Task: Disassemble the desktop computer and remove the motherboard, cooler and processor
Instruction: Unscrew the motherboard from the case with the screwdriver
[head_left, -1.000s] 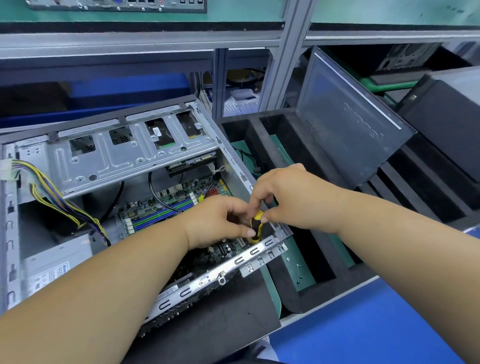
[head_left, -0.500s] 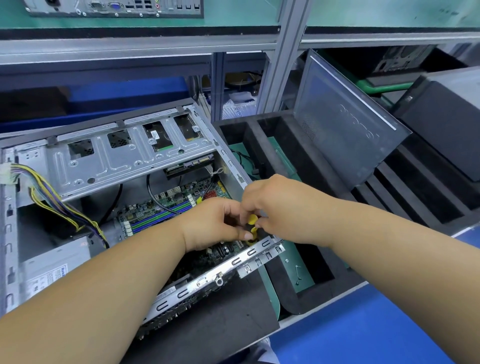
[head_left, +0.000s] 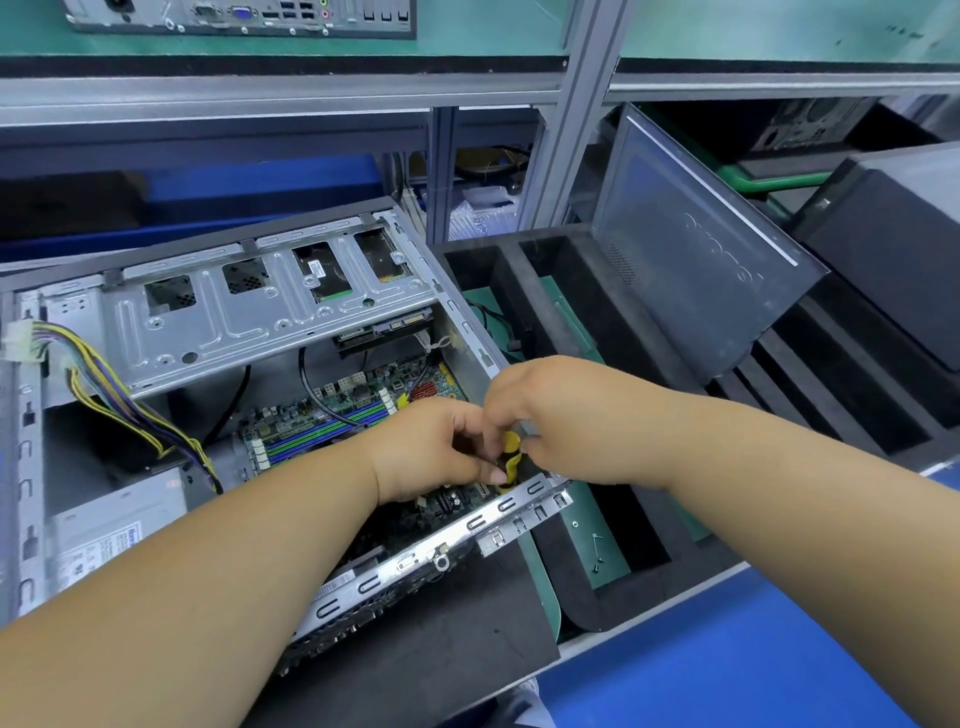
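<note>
Head-camera view is looking down into an open desktop computer case (head_left: 156, 322) lying on its side on a dark mat (head_left: 441, 649), with both bare forearms reaching in. Inside, the green motherboard (head_left: 332, 421) is sitting on the case floor, partly hidden under the wrists. At the case's right corner, just above the slotted metal rail (head_left: 498, 512), the left hand (head_left: 431, 447) and right hand (head_left: 566, 415) are meeting over a yellow-and-black screwdriver handle (head_left: 510, 457) — the left fingers are curling around its lower part with the thumb lying across it, while the right fingertips are pinching its yellow top. The tool's tip is hidden. A silver drive cage (head_left: 260, 312) is spanning the upper part of the case, a bundle of coloured cables (head_left: 119, 400) is trailing down on the left beside the power supply (head_left: 104, 535), and a dark side panel (head_left: 691, 249) is leaning in the black foam tray (head_left: 597, 312) on the right.
</note>
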